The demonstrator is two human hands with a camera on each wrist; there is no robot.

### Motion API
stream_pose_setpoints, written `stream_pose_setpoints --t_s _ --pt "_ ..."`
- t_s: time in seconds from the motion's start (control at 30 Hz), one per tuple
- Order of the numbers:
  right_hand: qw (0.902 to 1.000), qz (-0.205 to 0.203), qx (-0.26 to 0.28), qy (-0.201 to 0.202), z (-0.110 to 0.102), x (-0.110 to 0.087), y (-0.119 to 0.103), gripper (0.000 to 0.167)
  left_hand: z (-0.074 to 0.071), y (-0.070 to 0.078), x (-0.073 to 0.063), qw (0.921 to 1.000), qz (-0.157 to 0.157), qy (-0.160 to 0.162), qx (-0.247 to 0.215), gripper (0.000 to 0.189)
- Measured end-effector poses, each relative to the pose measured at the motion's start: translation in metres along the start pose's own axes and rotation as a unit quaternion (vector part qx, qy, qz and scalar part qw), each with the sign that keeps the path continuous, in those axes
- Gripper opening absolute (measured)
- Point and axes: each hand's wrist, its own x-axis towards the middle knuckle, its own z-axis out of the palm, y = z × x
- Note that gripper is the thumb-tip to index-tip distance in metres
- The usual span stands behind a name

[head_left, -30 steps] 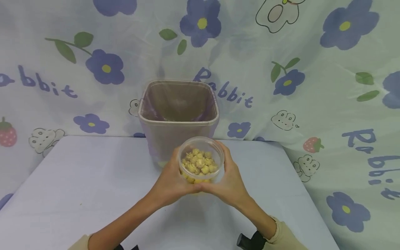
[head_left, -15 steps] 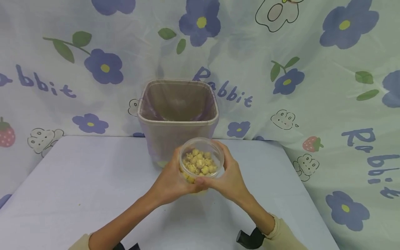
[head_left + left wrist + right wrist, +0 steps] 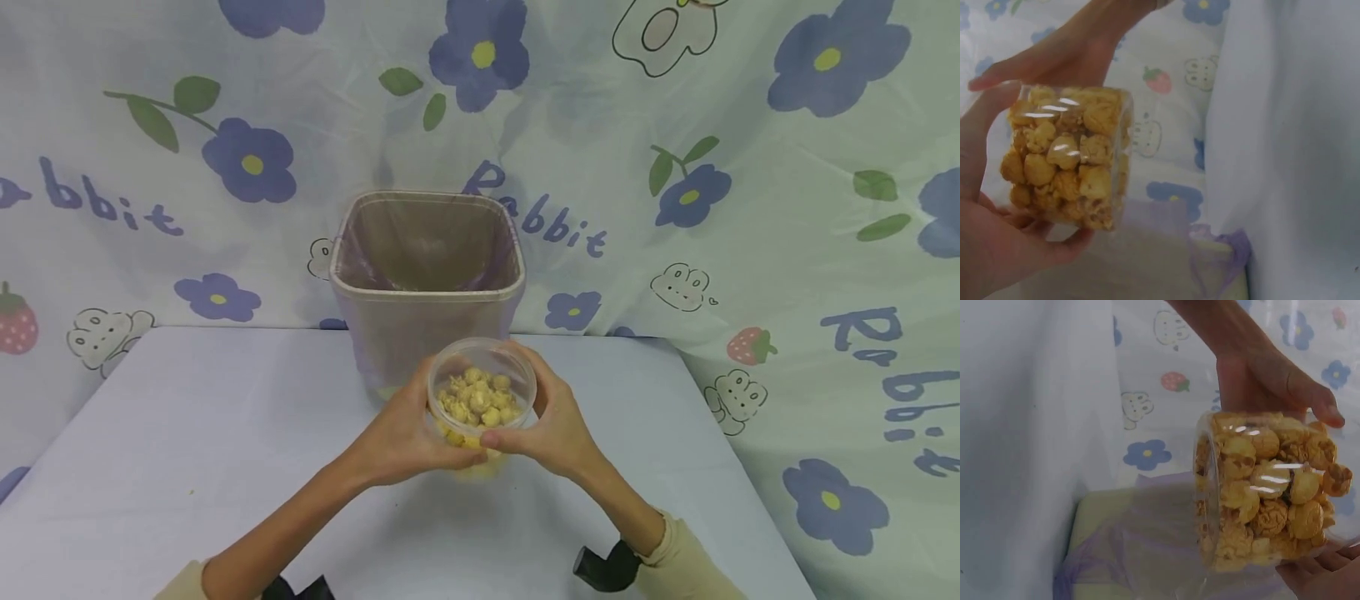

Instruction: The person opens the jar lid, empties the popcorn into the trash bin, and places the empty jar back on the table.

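Observation:
A clear round plastic jar (image 3: 482, 342), open at the top, is partly filled with yellow popcorn (image 3: 477, 398). It is held above the white table, in front of the bin. My left hand (image 3: 397, 439) grips its left side, thumb across the near side. From the right, my right hand (image 3: 557, 435) holds it too, its thumb (image 3: 506, 440) pressed on the near wall just below the rim. Both wrist views show the jar (image 3: 1069, 156) from the side, with round popcorn pieces packed against the wall. Fingers behind the jar are mostly hidden in the head view.
A beige bin (image 3: 427, 321) lined with a thin purplish bag stands at the back of the white-covered table (image 3: 247, 450), just beyond the jar. Behind it hangs a flower-and-rabbit patterned cloth (image 3: 585, 150). A tiny yellowish crumb (image 3: 191, 492) lies on the left.
The jar and both hands have come down slightly towards me. My right thumb has shifted from meeting the left thumb to lying higher on the jar's near wall.

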Motion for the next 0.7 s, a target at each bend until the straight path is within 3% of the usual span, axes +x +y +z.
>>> stream_pose_setpoints --t_s 0.13,0.27,0.43,0.57,0.7 --pt "0.9992 0.002 0.022 -0.032 -0.005 0.001 0.001 0.094 -0.005 0.0 0.0 0.9995 -0.006 -0.03 -0.013 0.101" --pt "0.9986 0.016 0.006 -0.051 -0.006 0.001 -0.001 0.097 -0.006 -0.002 -0.001 0.9986 -0.012 -0.036 -0.036 0.101" --pt "0.9986 0.018 -0.049 0.01 0.001 0.0 -0.005 0.106 0.0 -0.004 0.0 0.9992 -0.008 0.006 -0.038 0.103" --pt "0.9942 0.014 -0.085 0.064 0.012 -0.003 -0.006 0.102 0.008 -0.005 0.002 0.9981 0.003 0.054 -0.03 0.104" --pt "0.9888 0.036 -0.104 0.1 0.021 -0.003 -0.007 0.1 0.017 -0.005 0.001 0.9964 0.017 0.08 -0.021 0.102"
